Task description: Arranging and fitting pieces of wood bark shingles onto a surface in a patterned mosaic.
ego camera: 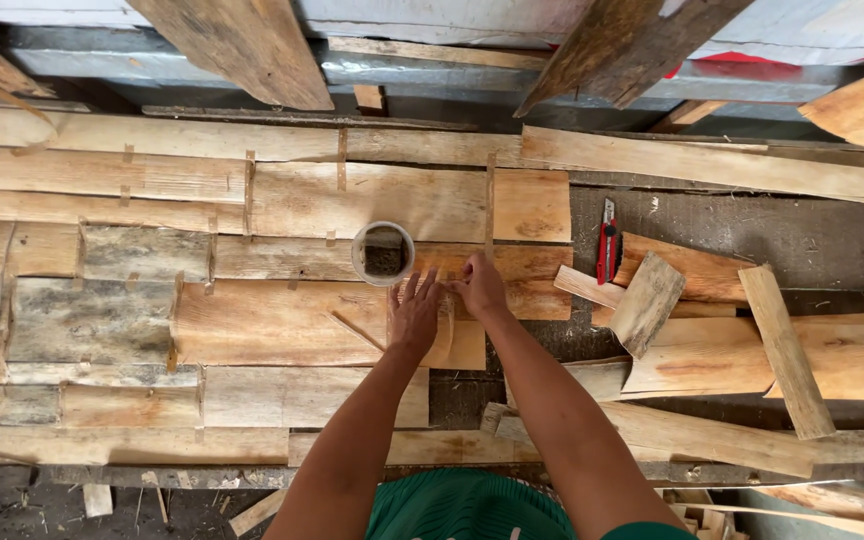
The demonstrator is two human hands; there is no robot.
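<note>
Wood-littered counter (812,235): left hand (415,315) is lying flat, fingers spread, right hand (479,285) is pinching thin veneer strip (445,318); light, brittle, best gripped near its end.

Both bare forearms reach forward and converge. The left hand (414,315) lies flat, palm down, fingers spread and pointing away. The right hand (479,285) sits just beside it, fingers pinched together toward the left hand's fingertips.

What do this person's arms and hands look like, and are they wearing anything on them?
Both arms are bare to the frame's bottom edge: no sleeves, gloves or watch visible. The left hand and right hand show no rings that I can make out. Green clothing shows below.
</note>
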